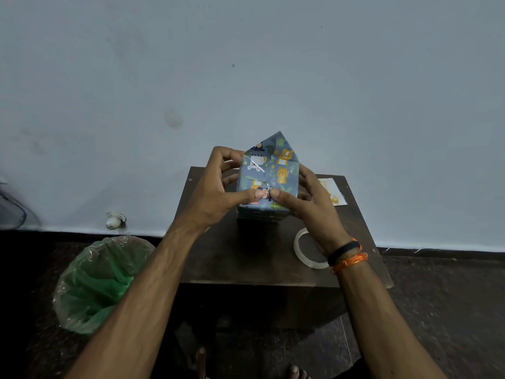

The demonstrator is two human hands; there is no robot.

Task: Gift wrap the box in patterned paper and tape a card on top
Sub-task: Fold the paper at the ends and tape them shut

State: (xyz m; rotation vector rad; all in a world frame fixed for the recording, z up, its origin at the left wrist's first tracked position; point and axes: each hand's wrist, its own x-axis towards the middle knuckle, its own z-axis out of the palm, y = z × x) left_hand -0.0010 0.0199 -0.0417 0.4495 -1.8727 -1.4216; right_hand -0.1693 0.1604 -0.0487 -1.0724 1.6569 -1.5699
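Note:
The box (pixel 276 170), wrapped in blue paper printed with cartoon animals, stands on the small dark table (pixel 246 258). Its far end flap sticks up in a point. My left hand (pixel 216 190) grips the box's left side, thumb pressing the top near the front edge. My right hand (pixel 308 203) grips the right side, its thumb meeting the left thumb on a shiny strip of tape. A roll of clear tape (pixel 300 250) lies on the table under my right wrist. The card (pixel 334 191) lies flat at the table's back right, partly hidden by my right hand.
A bin lined with a green plastic bag (pixel 101 283) stands on the dark floor left of the table. A pale wall (pixel 246 77) rises right behind the table. A small white object (pixel 114 220) lies at the wall's foot. My bare toes (pixel 295 372) show below.

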